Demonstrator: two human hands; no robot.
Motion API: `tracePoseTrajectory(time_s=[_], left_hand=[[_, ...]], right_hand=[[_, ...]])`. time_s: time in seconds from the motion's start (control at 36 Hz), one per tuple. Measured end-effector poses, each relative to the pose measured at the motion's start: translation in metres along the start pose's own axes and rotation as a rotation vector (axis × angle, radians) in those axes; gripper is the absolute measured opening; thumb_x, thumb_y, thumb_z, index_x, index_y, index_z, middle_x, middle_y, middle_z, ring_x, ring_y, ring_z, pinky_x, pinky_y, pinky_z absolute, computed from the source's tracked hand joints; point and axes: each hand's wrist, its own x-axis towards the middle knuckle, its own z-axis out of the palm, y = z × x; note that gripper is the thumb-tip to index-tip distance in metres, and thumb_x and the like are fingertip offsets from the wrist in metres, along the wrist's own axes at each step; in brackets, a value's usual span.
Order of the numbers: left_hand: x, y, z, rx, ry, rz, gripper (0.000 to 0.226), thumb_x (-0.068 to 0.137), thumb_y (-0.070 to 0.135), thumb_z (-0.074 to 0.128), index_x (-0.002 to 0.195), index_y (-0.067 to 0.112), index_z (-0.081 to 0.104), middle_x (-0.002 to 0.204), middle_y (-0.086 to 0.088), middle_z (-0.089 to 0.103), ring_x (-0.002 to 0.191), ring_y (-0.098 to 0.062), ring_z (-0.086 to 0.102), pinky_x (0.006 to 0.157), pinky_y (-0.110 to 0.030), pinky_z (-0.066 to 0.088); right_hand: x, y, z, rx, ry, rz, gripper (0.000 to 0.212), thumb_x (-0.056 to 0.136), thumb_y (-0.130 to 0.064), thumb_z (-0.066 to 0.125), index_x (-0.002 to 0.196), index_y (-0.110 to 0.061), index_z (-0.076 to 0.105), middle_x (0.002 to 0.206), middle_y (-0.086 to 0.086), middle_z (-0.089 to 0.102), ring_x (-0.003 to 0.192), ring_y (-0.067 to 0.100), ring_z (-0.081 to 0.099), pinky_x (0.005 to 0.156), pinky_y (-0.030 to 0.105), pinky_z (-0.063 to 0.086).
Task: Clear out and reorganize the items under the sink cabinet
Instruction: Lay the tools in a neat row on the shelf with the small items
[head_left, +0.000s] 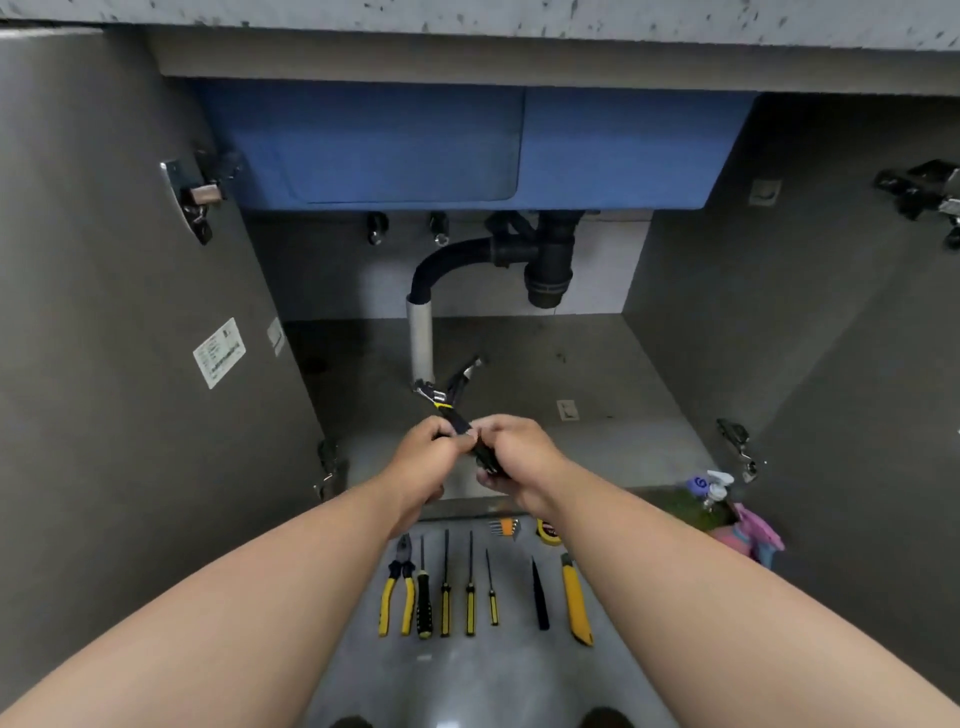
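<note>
My left hand (422, 457) and my right hand (514, 460) meet at the front edge of the open sink cabinet. Between them they hold two crossed tools: a black-and-yellow wrench (435, 397) whose metal head points toward the white pipe, and a dark pliers-like tool (466, 373) pointing up and right. Their handles are hidden in my fingers, so which hand grips which is unclear. On the floor below lies a row of tools: yellow pliers (397, 590), several screwdrivers (445, 592), a black blade (539, 597) and a yellow utility knife (575, 597).
The cabinet floor (545, 374) holds nothing but the white drain pipe (421, 338) under the black trap (545, 270) and blue sink basin (395, 140). Both doors stand open. A tape measure (548, 531), a bit set (505, 527), spray bottles (714, 488) and pink cloth (753, 535) sit at right.
</note>
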Motion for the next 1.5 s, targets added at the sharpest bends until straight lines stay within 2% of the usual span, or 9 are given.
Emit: tracePoseTrajectory(time_s=[0.25,0.36,0.53,0.67,0.83,1.06,1.17,1.25,1.5], left_hand=[[0.086,-0.055,-0.021,0.045,0.103,-0.079,0.031,0.104,0.006,0.038,0.114,0.014,0.065,0.072,0.003,0.048,0.062,-0.01,0.039,0.053,-0.024,0.028],[0.122,-0.087,-0.04,0.163,0.137,-0.149,0.041,0.095,-0.004,0.032,0.112,0.019,0.062,0.064,0.0,0.047,0.049,-0.015,0.034,0.046,-0.024,0.024],[0.166,-0.131,-0.061,0.28,0.205,-0.214,0.043,0.089,-0.011,0.034,0.1,0.023,0.059,0.093,-0.01,0.059,0.056,-0.018,0.047,0.043,-0.021,0.034],[0.185,-0.156,-0.07,0.37,0.234,-0.228,0.046,0.083,-0.006,0.036,0.09,0.032,0.059,0.129,-0.013,0.055,0.103,-0.029,0.061,0.098,-0.033,0.051],[0.202,-0.166,-0.078,0.476,0.233,-0.26,0.044,0.092,-0.004,0.041,0.113,0.024,0.067,0.139,-0.008,0.04,0.127,-0.026,0.05,0.114,-0.022,0.031],[0.232,-0.169,-0.081,0.77,0.231,-0.27,0.048,0.094,0.002,0.056,0.139,0.016,0.049,0.156,-0.013,0.023,0.139,-0.033,0.04,0.116,-0.031,0.032],[0.239,-0.174,-0.075,1.036,0.247,-0.256,0.054,0.094,0.001,0.053,0.145,0.007,0.036,0.154,-0.016,0.021,0.14,-0.038,0.033,0.115,-0.041,0.035],[0.24,-0.181,-0.074,1.159,0.226,-0.291,0.061,0.094,0.0,0.051,0.151,0.007,0.03,0.158,-0.016,0.015,0.14,-0.035,0.036,0.112,-0.037,0.037],[0.238,-0.188,-0.075,1.215,0.203,-0.286,0.077,0.099,-0.001,0.038,0.162,0.01,-0.005,0.168,-0.016,-0.008,0.147,-0.034,0.033,0.115,-0.039,0.035]], right_hand=[[0.101,0.038,0.026,0.134,-0.045,0.109,0.026,0.105,-0.004,0.045,0.127,0.001,0.059,0.076,0.009,0.063,0.061,0.013,0.057,0.055,0.022,0.045],[0.135,0.058,0.029,0.197,0.003,0.159,0.027,0.104,0.0,0.045,0.129,-0.001,0.055,0.092,0.013,0.064,0.07,0.014,0.067,0.05,0.018,0.054],[0.17,0.09,0.032,0.035,-0.005,0.184,0.029,0.103,-0.001,0.047,0.126,-0.007,0.063,0.096,0.007,0.065,0.07,0.013,0.055,0.044,0.016,0.042],[0.196,0.107,0.048,0.0,-0.034,0.201,0.03,0.101,0.001,0.047,0.122,-0.012,0.063,0.103,0.009,0.065,0.073,0.017,0.052,0.051,0.022,0.037],[0.221,0.118,0.071,-0.003,-0.067,0.2,0.037,0.102,-0.002,0.046,0.125,-0.029,0.056,0.104,0.01,0.067,0.071,0.018,0.054,0.054,0.025,0.044],[0.241,0.132,0.088,-0.112,-0.069,0.142,0.044,0.095,0.007,0.049,0.129,-0.02,0.055,0.105,0.015,0.069,0.069,0.024,0.059,0.049,0.027,0.044],[0.252,0.14,0.093,-0.285,-0.086,0.093,0.06,0.083,0.014,0.055,0.135,-0.015,0.052,0.086,0.012,0.068,0.074,0.029,0.065,0.069,0.041,0.055],[0.256,0.141,0.096,-0.502,-0.082,0.024,0.065,0.082,0.002,0.061,0.143,-0.017,0.048,0.104,0.018,0.068,0.096,0.035,0.068,0.093,0.045,0.056],[0.248,0.147,0.114,-0.84,-0.102,-0.169,0.062,0.084,-0.002,0.063,0.143,-0.01,0.044,0.126,0.016,0.046,0.112,0.035,0.055,0.099,0.041,0.05]])
